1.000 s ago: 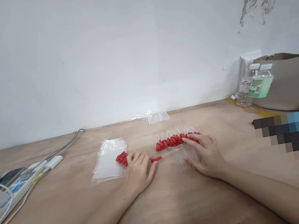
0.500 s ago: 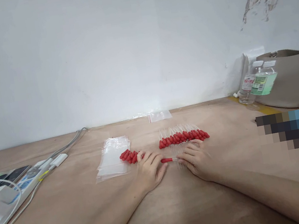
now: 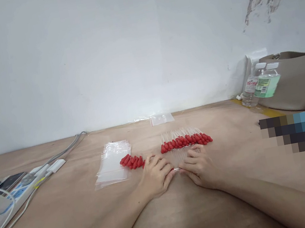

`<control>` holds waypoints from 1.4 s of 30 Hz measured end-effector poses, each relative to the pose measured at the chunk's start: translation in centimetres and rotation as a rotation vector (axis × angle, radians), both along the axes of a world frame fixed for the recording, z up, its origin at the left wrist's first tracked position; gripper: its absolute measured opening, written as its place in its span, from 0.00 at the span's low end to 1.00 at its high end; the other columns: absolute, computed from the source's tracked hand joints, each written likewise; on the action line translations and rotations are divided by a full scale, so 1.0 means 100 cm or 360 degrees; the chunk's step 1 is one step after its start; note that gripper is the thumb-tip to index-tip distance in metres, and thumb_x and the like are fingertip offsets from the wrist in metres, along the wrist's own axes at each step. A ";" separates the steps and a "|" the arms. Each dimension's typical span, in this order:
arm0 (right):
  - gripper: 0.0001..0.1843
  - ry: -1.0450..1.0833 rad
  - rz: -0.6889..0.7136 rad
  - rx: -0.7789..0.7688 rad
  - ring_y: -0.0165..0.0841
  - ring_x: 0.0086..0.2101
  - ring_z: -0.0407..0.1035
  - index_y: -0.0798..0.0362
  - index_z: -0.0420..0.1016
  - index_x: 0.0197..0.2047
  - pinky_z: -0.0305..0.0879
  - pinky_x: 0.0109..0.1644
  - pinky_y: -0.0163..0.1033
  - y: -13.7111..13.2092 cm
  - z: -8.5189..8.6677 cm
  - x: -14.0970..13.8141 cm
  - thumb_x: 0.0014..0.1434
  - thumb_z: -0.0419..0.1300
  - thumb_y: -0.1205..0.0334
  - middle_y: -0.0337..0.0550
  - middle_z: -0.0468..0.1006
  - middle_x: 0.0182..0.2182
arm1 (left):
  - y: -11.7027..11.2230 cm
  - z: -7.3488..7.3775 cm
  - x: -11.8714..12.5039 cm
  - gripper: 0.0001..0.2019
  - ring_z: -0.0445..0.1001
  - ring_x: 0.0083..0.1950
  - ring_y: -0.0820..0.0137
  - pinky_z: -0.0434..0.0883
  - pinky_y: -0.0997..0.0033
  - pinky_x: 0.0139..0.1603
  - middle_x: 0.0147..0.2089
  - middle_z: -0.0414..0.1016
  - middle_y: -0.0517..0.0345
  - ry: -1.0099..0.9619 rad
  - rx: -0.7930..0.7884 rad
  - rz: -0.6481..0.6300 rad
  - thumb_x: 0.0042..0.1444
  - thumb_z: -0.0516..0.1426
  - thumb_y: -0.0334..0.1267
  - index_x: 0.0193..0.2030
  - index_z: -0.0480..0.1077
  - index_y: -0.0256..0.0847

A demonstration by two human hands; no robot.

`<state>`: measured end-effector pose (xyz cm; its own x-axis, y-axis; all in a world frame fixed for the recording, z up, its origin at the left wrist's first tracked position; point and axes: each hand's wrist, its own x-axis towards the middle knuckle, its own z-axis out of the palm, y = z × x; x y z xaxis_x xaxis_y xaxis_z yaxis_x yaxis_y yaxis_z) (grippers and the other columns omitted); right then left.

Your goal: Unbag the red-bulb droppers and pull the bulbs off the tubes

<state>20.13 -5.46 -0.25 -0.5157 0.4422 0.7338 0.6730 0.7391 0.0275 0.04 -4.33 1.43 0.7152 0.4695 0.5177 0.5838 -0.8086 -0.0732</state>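
My left hand (image 3: 155, 175) and my right hand (image 3: 197, 165) meet fingertip to fingertip on the wooden table (image 3: 188, 217), pinching a thin clear dropper tube (image 3: 176, 168) between them. Its red bulb is hidden inside my left fingers. Just beyond my hands lies a row of several droppers with red bulbs (image 3: 185, 141) and clear glass stems. A small heap of loose red bulbs (image 3: 131, 161) lies by my left hand. A stack of clear zip bags (image 3: 111, 163) sits left of that heap.
A power strip with plugs and grey cables (image 3: 21, 188) lies at the left, phones beside it. One more small zip bag (image 3: 161, 119) rests against the wall. Two water bottles (image 3: 259, 85) and a beige bag (image 3: 302, 77) stand at the right.
My right hand left the dropper row and came to meet my left hand. The red-bulbed dropper held by my left hand is now pinched by both, its bulb covered.
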 end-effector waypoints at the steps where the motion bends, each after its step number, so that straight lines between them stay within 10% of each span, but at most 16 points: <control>1: 0.08 -0.0013 0.0003 -0.0002 0.28 0.28 0.56 0.50 0.73 0.31 0.46 0.45 0.43 0.000 0.000 0.001 0.57 0.53 0.64 0.34 0.67 0.18 | 0.000 0.001 0.000 0.10 0.64 0.42 0.67 0.53 0.58 0.50 0.34 0.71 0.58 0.0028 -0.0014 0.0000 0.59 0.48 0.38 0.32 0.68 0.39; 20: 0.10 -0.0086 0.0064 0.0452 0.26 0.28 0.58 0.48 0.72 0.41 0.47 0.49 0.44 -0.006 -0.002 0.021 0.57 0.54 0.69 0.31 0.69 0.19 | -0.005 0.006 -0.011 0.12 0.62 0.38 0.68 0.54 0.56 0.50 0.30 0.68 0.58 0.0131 -0.0157 -0.0050 0.60 0.44 0.35 0.30 0.64 0.39; 28: 0.16 0.0048 -0.0350 -0.0039 0.30 0.32 0.62 0.51 0.69 0.48 0.47 0.44 0.41 0.003 0.006 0.016 0.58 0.50 0.67 0.41 0.74 0.31 | 0.012 0.006 -0.029 0.10 0.65 0.40 0.70 0.64 0.69 0.41 0.38 0.66 0.55 -0.0325 -0.0379 0.0160 0.61 0.45 0.36 0.41 0.65 0.41; 37: 0.09 0.0191 -0.0275 -0.0091 0.28 0.28 0.63 0.53 0.72 0.34 0.47 0.42 0.40 0.008 0.010 -0.004 0.57 0.51 0.68 0.39 0.75 0.25 | 0.061 0.051 -0.089 0.15 0.69 0.33 0.69 0.67 0.70 0.35 0.35 0.68 0.56 -0.0806 -0.0620 0.0906 0.51 0.50 0.40 0.44 0.67 0.39; 42: 0.09 -0.0149 -0.0317 0.0148 0.30 0.28 0.59 0.55 0.71 0.28 0.46 0.43 0.44 0.014 0.012 -0.020 0.53 0.51 0.71 0.41 0.72 0.23 | 0.071 0.053 -0.118 0.17 0.68 0.31 0.70 0.65 0.72 0.31 0.31 0.69 0.60 -0.0817 -0.0783 0.1155 0.45 0.54 0.46 0.41 0.67 0.40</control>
<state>18.09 -4.02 0.99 -0.4931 0.4748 0.7290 0.7964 0.5836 0.1586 -11.72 2.82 6.70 -0.0815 0.9457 0.3145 0.8129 -0.1195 0.5700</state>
